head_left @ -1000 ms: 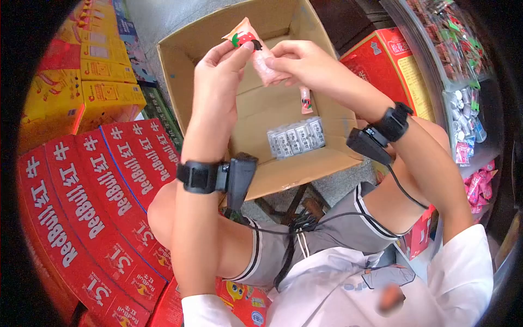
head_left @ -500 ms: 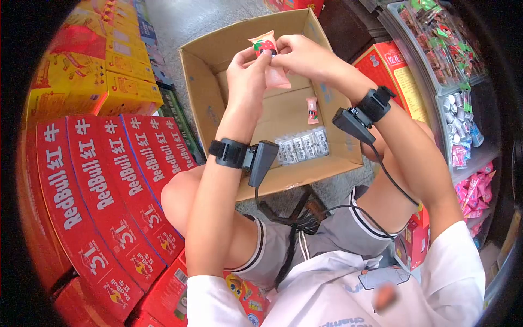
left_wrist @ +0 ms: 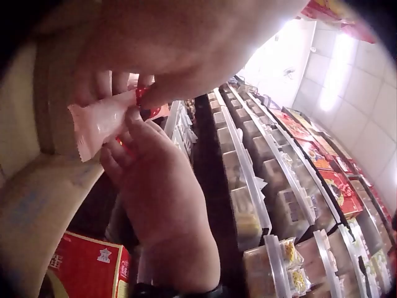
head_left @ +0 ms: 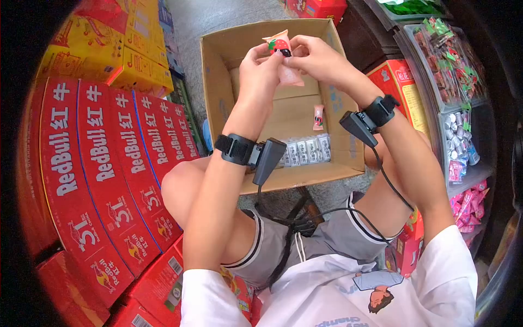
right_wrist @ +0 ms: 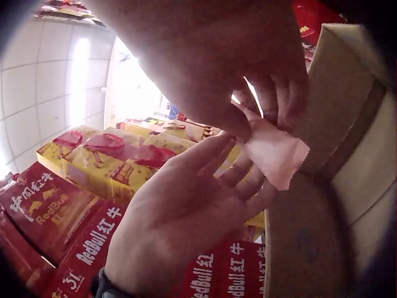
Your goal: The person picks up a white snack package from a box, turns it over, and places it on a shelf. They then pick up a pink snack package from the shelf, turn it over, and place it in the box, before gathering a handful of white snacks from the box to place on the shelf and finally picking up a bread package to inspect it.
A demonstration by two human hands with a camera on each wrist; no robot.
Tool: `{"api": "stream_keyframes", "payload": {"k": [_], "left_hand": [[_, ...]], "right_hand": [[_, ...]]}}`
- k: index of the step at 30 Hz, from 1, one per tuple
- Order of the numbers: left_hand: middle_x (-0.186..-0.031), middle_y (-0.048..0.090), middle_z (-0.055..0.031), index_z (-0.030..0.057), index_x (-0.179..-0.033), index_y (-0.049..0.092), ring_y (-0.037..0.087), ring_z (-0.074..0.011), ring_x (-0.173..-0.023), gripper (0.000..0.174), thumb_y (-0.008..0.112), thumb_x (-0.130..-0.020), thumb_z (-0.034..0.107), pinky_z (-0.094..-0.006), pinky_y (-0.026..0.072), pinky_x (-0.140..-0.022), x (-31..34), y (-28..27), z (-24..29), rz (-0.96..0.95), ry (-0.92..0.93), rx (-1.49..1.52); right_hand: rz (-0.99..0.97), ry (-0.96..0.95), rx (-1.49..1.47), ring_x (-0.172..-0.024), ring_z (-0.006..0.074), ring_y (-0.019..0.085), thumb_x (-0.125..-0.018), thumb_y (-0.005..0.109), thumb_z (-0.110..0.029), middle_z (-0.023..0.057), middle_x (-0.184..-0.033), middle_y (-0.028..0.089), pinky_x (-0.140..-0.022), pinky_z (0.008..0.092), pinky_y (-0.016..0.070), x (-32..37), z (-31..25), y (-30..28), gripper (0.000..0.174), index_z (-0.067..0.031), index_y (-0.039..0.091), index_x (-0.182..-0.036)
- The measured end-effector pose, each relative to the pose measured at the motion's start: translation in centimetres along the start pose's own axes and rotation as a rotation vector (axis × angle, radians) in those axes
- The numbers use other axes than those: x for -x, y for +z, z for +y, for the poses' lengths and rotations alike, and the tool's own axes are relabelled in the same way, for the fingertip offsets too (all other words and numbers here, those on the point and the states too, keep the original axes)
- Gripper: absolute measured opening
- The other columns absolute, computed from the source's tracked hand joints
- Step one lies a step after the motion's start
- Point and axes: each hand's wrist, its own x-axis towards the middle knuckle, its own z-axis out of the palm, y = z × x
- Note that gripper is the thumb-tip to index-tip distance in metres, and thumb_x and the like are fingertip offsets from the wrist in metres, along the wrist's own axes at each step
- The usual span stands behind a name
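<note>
A pink wrapped packet (head_left: 292, 77) with a strawberry print hangs over an open cardboard box (head_left: 289, 109), held between both hands. My left hand (head_left: 258, 74) pinches its left side, thumb across the print. On the other side, the thumb and fingers of my right hand (head_left: 322, 61) grip the packet near its middle. Both wrist views show the plain pink end of the wrapper (left_wrist: 102, 123) sticking out past the fingers. Inside the box lie a similar pink packet (head_left: 318, 117) and a row of silver-white packets with dark lettering (head_left: 309, 150).
Red drink cartons (head_left: 111, 141) are stacked on the left, with yellow boxes (head_left: 139, 65) behind them. Clear bins of wrapped sweets (head_left: 444, 65) stand to the right, beside a red box (head_left: 395, 79). Cables (head_left: 348, 210) run from the wrist cameras across the lap.
My right hand has shifted from the packet's lower end up to its middle, and the packet stands more upright. Box and hands sit further right in view.
</note>
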Motion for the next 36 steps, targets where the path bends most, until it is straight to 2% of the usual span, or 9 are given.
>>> {"api": "stream_keyframes", "payload": {"k": [5,8,11,14,17,18,22,28,36], "left_hand": [[-0.127,0.064,-0.0124,0.0042,-0.146,0.045,0.065,-0.0198,-0.114,0.048,0.058,-0.100,0.010,-0.0389,0.0540,-0.096,-0.4,-0.2,-0.1,-0.028,-0.009,0.014],[-0.125,0.064,-0.0239,-0.0066,-0.143,0.044,0.071,-0.0244,-0.103,0.051,0.058,-0.094,0.001,-0.0360,0.0618,-0.083,-0.4,0.4,-0.4,-0.022,0.054,0.065],[-0.128,0.064,-0.0256,-0.0079,-0.143,0.044,0.069,-0.0246,-0.107,0.053,0.058,-0.093,0.001,-0.0362,0.0594,-0.087,-0.1,1.0,-0.3,-0.035,0.043,0.082],[-0.123,0.066,-0.0125,0.0009,-0.144,0.049,0.067,-0.0183,-0.107,0.049,0.062,-0.097,0.008,-0.0349,0.0545,-0.093,-2.5,0.3,-3.1,-0.033,0.070,0.042],[-0.121,0.068,-0.0089,-0.0018,-0.143,0.054,0.067,-0.0152,-0.099,0.049,0.059,-0.095,0.007,-0.0294,0.0551,-0.085,-0.9,-0.3,-1.7,-0.114,0.176,-0.101],[-0.124,0.068,-0.0085,-0.0010,-0.143,0.054,0.067,-0.0144,-0.103,0.048,0.058,-0.097,0.009,-0.0281,0.0549,-0.086,-3.5,-1.3,-4.3,-0.123,0.200,-0.066],[-0.124,0.067,-0.0071,0.0034,-0.140,0.056,0.067,-0.0151,-0.108,0.041,0.060,-0.102,0.019,-0.0276,0.0562,-0.086,-4.0,-1.4,-5.1,-0.093,0.130,0.019],[-0.101,0.064,-0.0038,0.0010,-0.118,0.058,0.061,-0.0103,-0.086,0.034,0.066,-0.102,0.031,-0.0262,0.0510,-0.077,-8.3,-4.9,-8.4,-0.011,0.258,0.048],[-0.082,0.058,-0.0001,0.0066,-0.087,0.055,0.054,-0.0079,-0.070,0.024,0.068,-0.100,0.021,-0.0232,0.0439,-0.059,-3.7,-3.1,-5.6,-0.012,0.306,-0.033]], "right_hand": [[-0.019,0.016,-0.004,-0.091,0.0108,0.064,-0.095,0.072,-0.024,0.0056,-0.101,0.069,-0.080,0.0283,0.0524,-0.3,0.8,-0.2,0.039,0.0002,0.061,-0.124],[-0.006,0.036,-0.008,-0.093,0.0114,0.065,-0.095,0.072,-0.024,0.0063,-0.103,0.069,-0.081,0.0286,0.0526,-0.6,1.3,-0.5,0.042,0.0006,0.061,-0.126],[0.049,0.040,-0.060,-0.097,0.0236,0.071,-0.089,0.076,-0.024,0.0189,-0.107,0.073,-0.087,0.0354,0.0558,-0.5,1.5,-0.5,0.048,0.0070,0.064,-0.123],[0.021,0.066,0.080,-0.091,0.0136,0.067,-0.093,0.074,-0.024,0.0103,-0.101,0.072,-0.080,0.0301,0.0551,-0.9,1.8,-0.6,0.044,0.0034,0.063,-0.125],[0.011,-0.202,-0.175,-0.091,0.0155,0.070,-0.092,0.071,-0.024,0.0124,-0.107,0.074,-0.077,0.0326,0.0582,-1.5,3.3,1.2,0.037,-0.0077,0.071,-0.126],[0.028,-0.094,-0.049,-0.092,0.0136,0.069,-0.091,0.070,-0.022,0.0108,-0.105,0.074,-0.078,0.0330,0.0580,0.8,0.0,0.0,0.037,-0.0070,0.071,-0.125],[0.294,-0.183,-0.008,-0.095,0.0244,0.068,-0.084,0.070,-0.016,0.0166,-0.100,0.071,-0.078,0.0411,0.0542,0.2,1.9,2.0,0.032,-0.0009,0.069,-0.112],[0.461,-0.166,-0.103,-0.085,0.0392,0.070,-0.079,0.080,-0.020,0.0233,-0.088,0.070,-0.070,0.0461,0.0526,-1.2,2.9,3.6,0.031,0.0026,0.061,-0.091],[0.436,-0.120,-0.018,-0.085,0.0352,0.071,-0.079,0.079,-0.023,0.0208,-0.089,0.070,-0.073,0.0455,0.0533,-0.7,3.2,3.8,0.031,0.0001,0.063,-0.092]]}}
